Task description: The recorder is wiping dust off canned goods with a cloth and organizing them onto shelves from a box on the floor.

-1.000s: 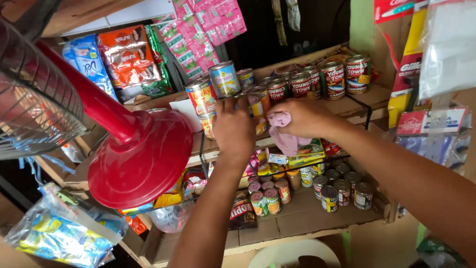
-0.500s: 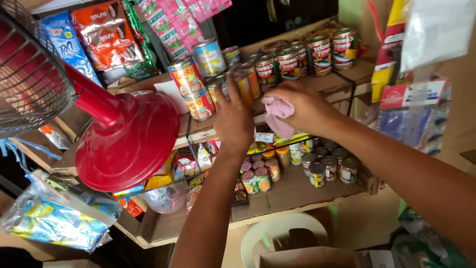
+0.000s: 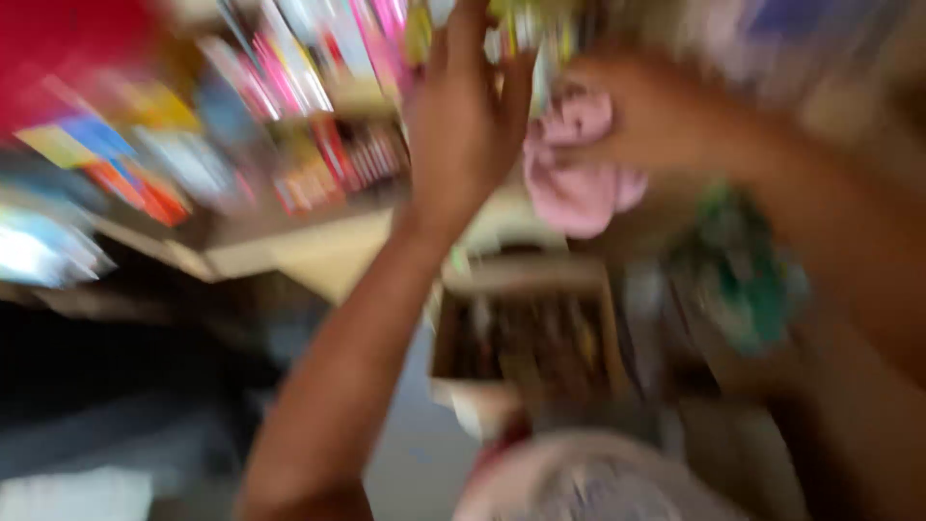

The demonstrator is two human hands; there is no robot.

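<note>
Gripping pink cloth [image 3: 579,183] in right hand [image 3: 646,121] | left hand [image 3: 468,135] raised beside | shelf edge [image 3: 289,241] below

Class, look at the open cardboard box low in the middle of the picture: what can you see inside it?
Inside the cardboard box lie dark, longish items, too blurred to identify. How deep they go is hidden. Above it, the right hand grips a pink cloth.

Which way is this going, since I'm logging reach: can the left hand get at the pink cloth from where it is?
Probably yes. The left hand is raised, fingers spread, right beside the pink cloth, which the right hand grips. Nothing shows between them, though heavy blur hides fine detail.
</note>
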